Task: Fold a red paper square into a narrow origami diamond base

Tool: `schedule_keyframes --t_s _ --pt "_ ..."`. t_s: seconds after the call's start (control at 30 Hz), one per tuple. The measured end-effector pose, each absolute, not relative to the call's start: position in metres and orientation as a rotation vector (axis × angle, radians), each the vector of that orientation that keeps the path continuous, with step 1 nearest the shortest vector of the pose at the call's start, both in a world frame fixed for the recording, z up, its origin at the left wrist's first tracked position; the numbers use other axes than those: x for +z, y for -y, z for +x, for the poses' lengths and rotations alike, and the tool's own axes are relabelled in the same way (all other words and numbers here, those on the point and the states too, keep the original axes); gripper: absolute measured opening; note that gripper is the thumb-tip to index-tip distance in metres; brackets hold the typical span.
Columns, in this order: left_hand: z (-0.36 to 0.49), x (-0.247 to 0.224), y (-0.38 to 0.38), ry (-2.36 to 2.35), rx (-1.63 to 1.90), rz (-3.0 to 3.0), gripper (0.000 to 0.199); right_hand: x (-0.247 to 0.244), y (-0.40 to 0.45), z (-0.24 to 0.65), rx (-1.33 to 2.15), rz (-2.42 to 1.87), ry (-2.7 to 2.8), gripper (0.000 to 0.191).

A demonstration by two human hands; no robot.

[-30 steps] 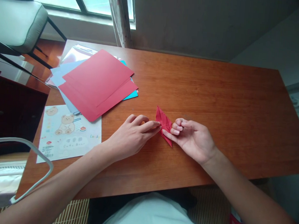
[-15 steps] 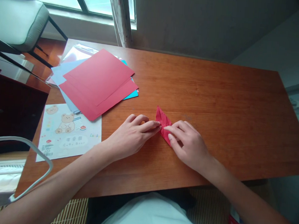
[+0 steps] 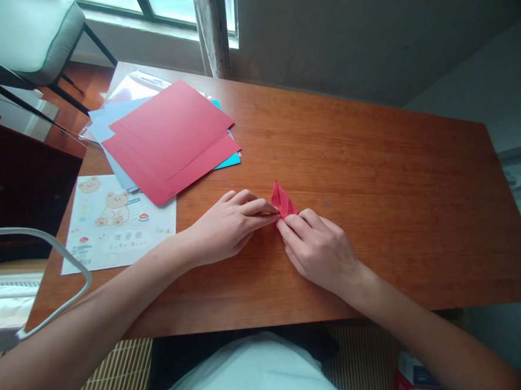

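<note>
A small piece of folded red paper (image 3: 284,200) is held at the middle of the wooden table, one pointed end angled away from me. My left hand (image 3: 236,224) pinches its left edge between thumb and fingers. From the right, my right hand (image 3: 321,246) grips the paper, with fingertips close to those of the left. The near half of the folded paper is hidden under the right hand's fingers.
Red sheets (image 3: 171,139) lie stacked over blue and pale sheets at the table's left. A bear-printed sheet (image 3: 120,242) lies nearer me. A white cable (image 3: 69,254) loops past the left edge. The wooden table (image 3: 397,197) extends to the right.
My right hand has shifted slightly left and closed in over the near part of the folded paper, covering more of it. The left hand keeps its pinch.
</note>
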State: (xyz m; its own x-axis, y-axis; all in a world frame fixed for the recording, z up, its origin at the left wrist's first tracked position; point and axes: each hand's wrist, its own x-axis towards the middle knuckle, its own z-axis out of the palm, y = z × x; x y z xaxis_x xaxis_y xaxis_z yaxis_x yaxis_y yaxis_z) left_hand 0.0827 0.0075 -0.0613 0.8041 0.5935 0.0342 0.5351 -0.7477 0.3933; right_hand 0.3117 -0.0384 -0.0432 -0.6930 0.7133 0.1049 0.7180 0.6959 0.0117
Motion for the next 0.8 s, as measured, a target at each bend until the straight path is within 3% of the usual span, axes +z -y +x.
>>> schedule_keyframes --t_s 0.27,0.8 --pt "0.081 -0.062 -0.005 -0.827 0.192 2.717 0.047 -0.036 0.048 0.298 -0.335 -1.149 2.900 0.026" --pt "0.080 -0.063 -0.002 -0.818 0.195 2.755 0.047 -0.036 0.092 0.297 -0.403 -1.339 2.876 0.036"
